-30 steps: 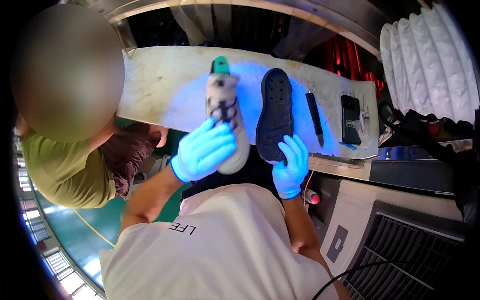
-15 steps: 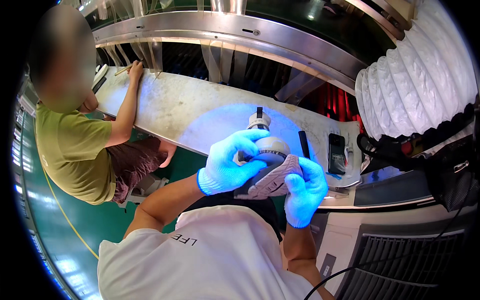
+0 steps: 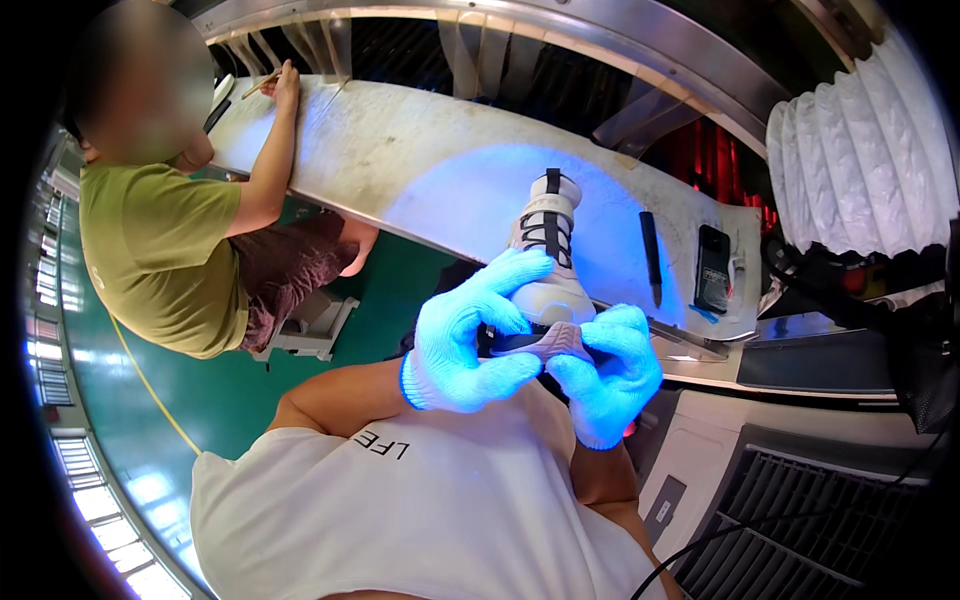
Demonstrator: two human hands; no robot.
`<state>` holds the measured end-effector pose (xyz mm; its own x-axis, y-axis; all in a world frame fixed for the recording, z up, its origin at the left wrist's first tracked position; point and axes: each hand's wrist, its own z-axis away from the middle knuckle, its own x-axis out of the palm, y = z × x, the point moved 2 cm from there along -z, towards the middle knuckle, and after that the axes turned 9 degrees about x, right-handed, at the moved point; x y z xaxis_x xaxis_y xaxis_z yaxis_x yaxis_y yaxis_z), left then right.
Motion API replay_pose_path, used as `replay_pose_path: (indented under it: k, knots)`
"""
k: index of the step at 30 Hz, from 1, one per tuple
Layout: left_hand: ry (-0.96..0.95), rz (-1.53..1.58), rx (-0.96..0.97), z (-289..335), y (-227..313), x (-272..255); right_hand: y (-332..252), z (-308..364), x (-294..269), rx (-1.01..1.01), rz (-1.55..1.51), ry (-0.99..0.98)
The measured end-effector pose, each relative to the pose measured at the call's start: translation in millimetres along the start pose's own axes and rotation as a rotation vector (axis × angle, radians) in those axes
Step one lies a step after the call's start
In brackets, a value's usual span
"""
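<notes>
A white and grey shoe upper point(image 3: 552, 298) with black laces points away from me over the bench, toe toward my body. Against its toe is a grey-pink rubber sole point(image 3: 560, 342), its dark inner side partly visible. My left hand point(image 3: 470, 335), in a white knitted glove glowing blue under the lamp, is closed around the left side of the toe and sole. On the other side, my gloved right hand point(image 3: 610, 372) pinches the sole's toe end between thumb and fingers. The rest of the sole is hidden behind the hands and upper.
On the pale bench point(image 3: 400, 140) lie a black stick-like tool point(image 3: 651, 258) and a black phone point(image 3: 712, 268). A white ribbed duct point(image 3: 860, 150) hangs at the right. At the left a co-worker point(image 3: 165, 240) sits holding a thin brush-like tool point(image 3: 262, 84).
The shoe has tipped so its laced top now shows and the sole's tread is mostly turned away. Both hands remain at the toe. The view has shifted, moving the bench upward.
</notes>
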<state>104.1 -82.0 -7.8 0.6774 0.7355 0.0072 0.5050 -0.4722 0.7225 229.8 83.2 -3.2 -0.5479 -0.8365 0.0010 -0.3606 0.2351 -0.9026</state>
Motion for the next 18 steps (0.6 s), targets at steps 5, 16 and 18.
replay_pose_path:
  k: [5, 16, 18]
  knots:
    - [0.055, -0.043, 0.018, 6, 8, 5, -6, 9, 8, -0.062, 0.114, -0.013]
    - [0.074, 0.057, 0.000, 1, 8, 7, -15, 6, 12, -0.083, 0.217, 0.043]
    - [0.077, 0.079, -0.008, -1, 8, 8, -14, 7, 13, -0.069, 0.215, 0.059]
